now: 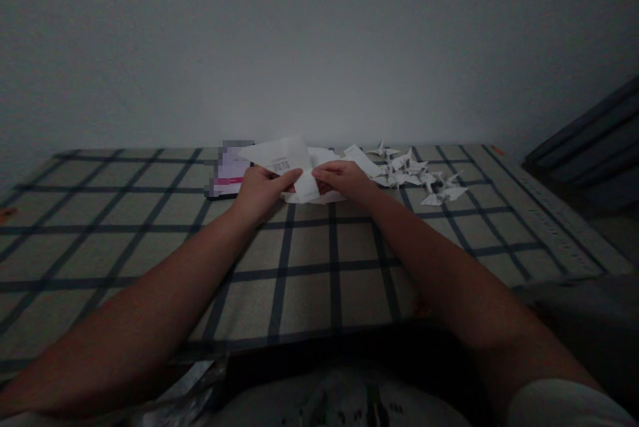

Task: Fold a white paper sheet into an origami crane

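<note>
Cloth (307, 247) with dark checks spreads across the surface. Above its far middle, a printed white sheet (302, 157) is held up. A screened device (232, 171) lies near the sheet's left end. The left hand (258, 189) clamps the sheet between thumb and fingers; the right hand (344, 177) pinches its right edge. Uneven pulling could tear or skew it, and a careless right-arm sweep could scatter the small folded cranes (446, 191).

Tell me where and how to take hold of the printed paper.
Probably pinch the printed paper at its pointed left corner, from the left: that tip juts clear of the left hand, while the right hand is at the right edge.
</note>
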Available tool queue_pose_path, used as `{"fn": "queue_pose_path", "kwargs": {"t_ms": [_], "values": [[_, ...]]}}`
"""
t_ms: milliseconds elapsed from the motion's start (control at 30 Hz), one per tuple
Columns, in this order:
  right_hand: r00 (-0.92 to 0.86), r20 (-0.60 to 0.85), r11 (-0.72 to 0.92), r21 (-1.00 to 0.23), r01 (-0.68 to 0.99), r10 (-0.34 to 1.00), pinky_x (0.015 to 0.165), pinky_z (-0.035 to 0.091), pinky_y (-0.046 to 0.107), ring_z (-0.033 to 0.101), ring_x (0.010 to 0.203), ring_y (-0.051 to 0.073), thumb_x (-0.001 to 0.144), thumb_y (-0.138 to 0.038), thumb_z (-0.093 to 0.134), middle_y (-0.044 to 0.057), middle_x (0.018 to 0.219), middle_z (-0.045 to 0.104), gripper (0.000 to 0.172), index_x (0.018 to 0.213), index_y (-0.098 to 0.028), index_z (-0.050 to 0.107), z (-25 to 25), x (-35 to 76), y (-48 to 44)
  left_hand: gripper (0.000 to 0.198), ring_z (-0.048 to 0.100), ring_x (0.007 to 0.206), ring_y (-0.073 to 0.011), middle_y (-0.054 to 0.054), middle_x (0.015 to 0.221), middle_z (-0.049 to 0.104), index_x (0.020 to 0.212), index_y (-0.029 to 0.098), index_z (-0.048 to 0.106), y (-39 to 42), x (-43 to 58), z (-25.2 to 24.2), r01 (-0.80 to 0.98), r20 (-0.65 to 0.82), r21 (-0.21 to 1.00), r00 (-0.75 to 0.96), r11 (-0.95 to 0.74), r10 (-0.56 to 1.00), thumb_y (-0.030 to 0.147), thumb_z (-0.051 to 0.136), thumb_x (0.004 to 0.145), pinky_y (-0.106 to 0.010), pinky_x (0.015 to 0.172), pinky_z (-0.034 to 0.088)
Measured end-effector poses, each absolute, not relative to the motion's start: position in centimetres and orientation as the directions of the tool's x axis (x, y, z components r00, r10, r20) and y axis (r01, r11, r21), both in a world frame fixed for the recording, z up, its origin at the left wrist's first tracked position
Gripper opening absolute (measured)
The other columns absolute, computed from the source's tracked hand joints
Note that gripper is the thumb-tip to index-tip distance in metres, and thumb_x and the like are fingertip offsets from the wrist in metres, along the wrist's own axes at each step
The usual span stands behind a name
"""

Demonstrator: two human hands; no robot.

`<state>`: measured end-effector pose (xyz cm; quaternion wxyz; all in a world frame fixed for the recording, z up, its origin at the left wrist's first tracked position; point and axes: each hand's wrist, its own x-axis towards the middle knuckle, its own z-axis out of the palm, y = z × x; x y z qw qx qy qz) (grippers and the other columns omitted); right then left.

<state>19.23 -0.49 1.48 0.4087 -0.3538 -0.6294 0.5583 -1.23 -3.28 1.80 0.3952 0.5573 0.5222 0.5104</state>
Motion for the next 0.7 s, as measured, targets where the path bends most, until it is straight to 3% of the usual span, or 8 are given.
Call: {"fn": "queue_pose_path", "kwargs": {"t_ms": [233, 400, 700], "values": [[-0.401, 0.159, 0.195, -0.979, 0.050, 0.902, 0.068, 0.059, 0.027, 0.068, 0.069, 0.013, 0.083, -0.037, 0.077, 0.003, 0.078, 0.077, 0.020, 0.083, -0.017, 0.077, 1.6, 19.3, -0.6, 0.038, 0.077, 0.081, -0.0251, -0.015, 0.100, 0.081, 0.091, 0.012, 0.076, -3.4, -0.6, 1.8, 0.052, 0.149, 0.988, -0.059, -0.146, 0.987, 0.039, 0.087, 0.066, -0.035, 0.072, 0.063], [-0.406, 0.141, 0.174, -0.984, 0.048, 0.903, 0.068, 0.058, 0.028, 0.068, 0.068, 0.013, 0.083, -0.036, 0.078, 0.003, 0.081, 0.077, 0.019, 0.088, -0.017, 0.079, 1.6, 19.3, -0.6, 0.033, 0.078, 0.087, -0.0290, -0.014, 0.093, 0.081, 0.083, 0.013, 0.076, -3.5, -0.8, 2.0, 0.095, 0.167, 0.983, -0.104, -0.158, 0.980, 0.040, 0.087, 0.067, -0.036, 0.075, 0.064], [-0.358, 0.146, 0.177, -0.983, 0.056, 0.922, 0.068, 0.060, 0.029, 0.070, 0.067, 0.015, 0.082, -0.034, 0.079, 0.004, 0.082, 0.078, 0.017, 0.085, -0.018, 0.078, 1.7, 19.3, -0.2, 0.040, 0.076, 0.078, -0.0228, -0.014, 0.096, 0.082, 0.091, 0.012, 0.079, -2.4, -0.6, 1.4, 0.048, 0.174, 0.984, -0.104, -0.170, 0.979, 0.043, 0.089, 0.067, -0.032, 0.073, 0.062]]}}
